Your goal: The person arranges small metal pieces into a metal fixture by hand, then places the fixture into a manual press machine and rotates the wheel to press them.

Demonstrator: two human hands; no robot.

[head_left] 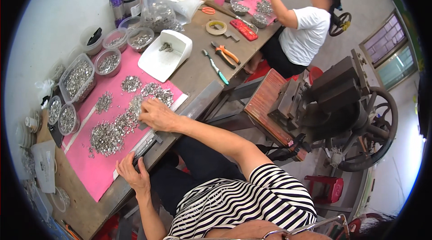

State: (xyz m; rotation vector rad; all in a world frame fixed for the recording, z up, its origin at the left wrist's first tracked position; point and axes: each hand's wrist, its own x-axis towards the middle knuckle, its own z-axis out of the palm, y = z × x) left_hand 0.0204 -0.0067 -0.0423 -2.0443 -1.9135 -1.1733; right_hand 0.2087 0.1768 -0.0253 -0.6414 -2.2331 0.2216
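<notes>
My right hand (158, 115) is over the pink mat (92, 174), its fingers bent together at the edge of a long pile of small silvery metal pieces (108, 137). What its fingertips hold, if anything, is too small to make out. Beneath the palm a flat grey edge shows. At the mat's front edge rests my left hand (133, 173), thumb and fingers apart, with nothing in it. Smaller heaps of metal pieces (131, 84) lie farther back on the mat. A white scoop-shaped tray (153, 67) with a few pieces inside stands at the mat's far right corner.
Plastic tubs of metal pieces (77, 78) line the wall side. Pliers (225, 54), a toothbrush (216, 67), tape (216, 27) and a red phone (243, 30) lie farther along the table (198, 42). Another person (306, 28) sits at its far end. A wheeled press (333, 100) stands right.
</notes>
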